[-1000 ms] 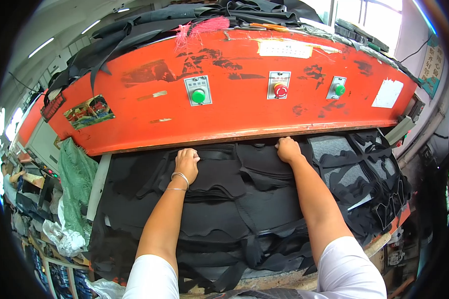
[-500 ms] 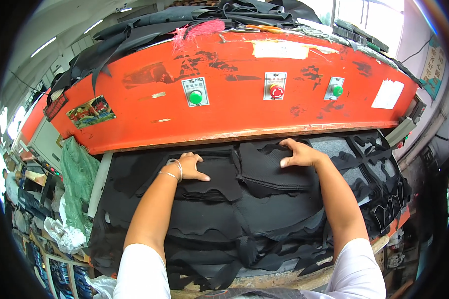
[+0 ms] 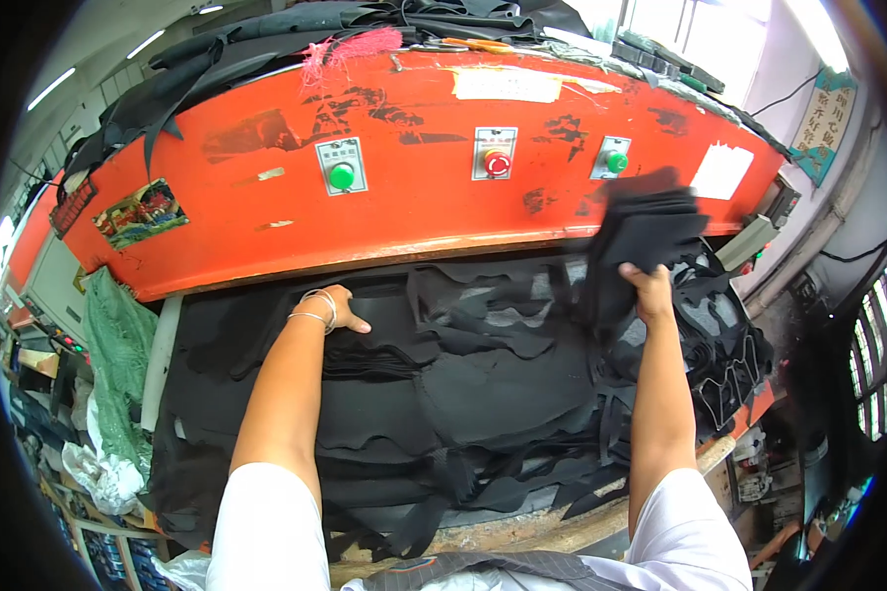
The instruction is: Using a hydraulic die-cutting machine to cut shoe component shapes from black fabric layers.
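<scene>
My right hand (image 3: 648, 292) grips a thick stack of black cut fabric pieces (image 3: 646, 229), held up off the bed at the right, its thumb on the near face and its fingers hidden behind. The raised stack is slightly blurred and overlaps the front of the red machine. My left hand (image 3: 333, 309), with bracelets at the wrist, rests on another stack of black cut pieces (image 3: 389, 340) lying on the bed. Its thumb points right, apart from the fingers, which bend toward the stack's far side. Wavy-edged black offcuts (image 3: 483, 310) lie between the hands.
A red machine beam (image 3: 404, 212) spans the far side, carrying a green button (image 3: 341, 176), a red stop button (image 3: 497, 164) and another green knob (image 3: 616, 162). More black sheets (image 3: 508, 394) cover the near bed. Green netting (image 3: 118, 364) hangs at the left.
My right hand has taken hold of the right-hand stack and lifted it up and to the right, uncovering offcuts and grey patches. My left hand stays at its stack. The view has shifted slightly.
</scene>
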`<state>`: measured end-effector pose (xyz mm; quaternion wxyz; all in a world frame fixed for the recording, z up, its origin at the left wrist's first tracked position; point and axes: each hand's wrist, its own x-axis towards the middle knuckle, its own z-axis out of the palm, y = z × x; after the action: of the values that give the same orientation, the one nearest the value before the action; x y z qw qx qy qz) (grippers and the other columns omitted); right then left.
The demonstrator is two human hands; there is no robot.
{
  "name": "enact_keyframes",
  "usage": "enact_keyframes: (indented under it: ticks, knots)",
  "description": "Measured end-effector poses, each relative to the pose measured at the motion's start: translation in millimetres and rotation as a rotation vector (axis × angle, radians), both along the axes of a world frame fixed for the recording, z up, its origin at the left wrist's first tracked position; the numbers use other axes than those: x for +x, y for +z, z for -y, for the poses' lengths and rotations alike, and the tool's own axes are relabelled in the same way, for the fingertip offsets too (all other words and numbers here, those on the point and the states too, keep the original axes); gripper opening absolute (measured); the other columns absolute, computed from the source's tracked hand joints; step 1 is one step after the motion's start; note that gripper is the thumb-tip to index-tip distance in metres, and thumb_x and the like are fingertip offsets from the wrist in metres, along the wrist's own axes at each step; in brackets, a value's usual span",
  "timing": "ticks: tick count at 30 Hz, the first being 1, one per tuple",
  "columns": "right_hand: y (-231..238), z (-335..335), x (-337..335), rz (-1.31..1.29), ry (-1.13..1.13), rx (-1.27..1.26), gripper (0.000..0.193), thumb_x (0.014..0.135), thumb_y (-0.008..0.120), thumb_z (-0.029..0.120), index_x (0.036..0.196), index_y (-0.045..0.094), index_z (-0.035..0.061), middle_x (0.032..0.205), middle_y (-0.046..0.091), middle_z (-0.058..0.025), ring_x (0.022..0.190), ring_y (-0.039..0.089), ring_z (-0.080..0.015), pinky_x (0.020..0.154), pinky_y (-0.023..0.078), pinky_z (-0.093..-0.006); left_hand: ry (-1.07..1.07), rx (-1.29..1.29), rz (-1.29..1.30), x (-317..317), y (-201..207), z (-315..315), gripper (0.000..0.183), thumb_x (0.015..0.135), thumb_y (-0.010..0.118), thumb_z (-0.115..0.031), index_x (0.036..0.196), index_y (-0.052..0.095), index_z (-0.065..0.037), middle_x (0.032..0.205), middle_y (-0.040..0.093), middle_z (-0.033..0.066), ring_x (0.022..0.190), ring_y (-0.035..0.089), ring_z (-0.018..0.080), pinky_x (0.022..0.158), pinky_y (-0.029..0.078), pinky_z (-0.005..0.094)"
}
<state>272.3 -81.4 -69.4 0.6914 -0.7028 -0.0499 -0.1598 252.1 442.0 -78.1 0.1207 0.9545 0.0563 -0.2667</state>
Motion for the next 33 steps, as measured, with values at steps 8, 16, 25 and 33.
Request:
enact_keyframes:
  ticks: [8,16,25,33]
  knots:
    - [21.0,97.5,-52.9,0.009,0.095,0.617,0.055,0.085,0.071,0.033,0.124,0.054,-0.0031,0.117,0.063,-0.0141,0.107,0.061,-0.0313,0.097,0.047,-0.0476,-0.121,0.105,0.349,-13.5,-14.5,7.8,0.073,0.06,0.083,-0.05,0.113,0.063,-0.004,0.118,0.061,0.0177,0.117,0.052,0.0339,0.099,0.04,0.041]
    - [36.6,-161.8,-77.3,-0.412,1.069,-1.12,0.075,0.064,0.085,0.026,0.121,0.054,-0.0107,0.113,0.065,-0.0211,0.104,0.062,-0.0354,0.096,0.045,-0.0353,0.039,0.019,0.716,-26.5,26.3,-35.0,0.062,0.06,0.086,-0.038,0.103,0.06,-0.003,0.101,0.067,0.0175,0.1,0.061,0.0341,0.091,0.043,0.0383]
    - [13.3,-195.1,-44.4,-0.437,0.854,-1.66,0.113,0.053,0.089,0.044,0.144,0.034,0.0049,0.146,0.034,-0.0157,0.139,0.028,-0.0333,0.11,0.034,-0.0461,0.148,0.414,0.975,-84.6,70.0,-141.9,0.023,0.071,0.062,0.002,0.086,0.055,-0.013,0.088,0.062,0.0069,0.096,0.06,0.027,0.088,0.042,0.0403]
    - [9.6,-200.5,-36.7,-0.374,0.803,-1.736,0.109,0.05,0.09,0.045,0.14,0.042,0.0064,0.141,0.04,-0.0142,0.135,0.035,-0.0333,0.106,0.039,-0.0449,0.154,0.91,0.753,-145.1,87.5,-189.9,0.015,0.088,0.05,-0.012,0.094,0.063,-0.014,0.098,0.065,0.0035,0.099,0.06,0.0227,0.088,0.043,0.0371]
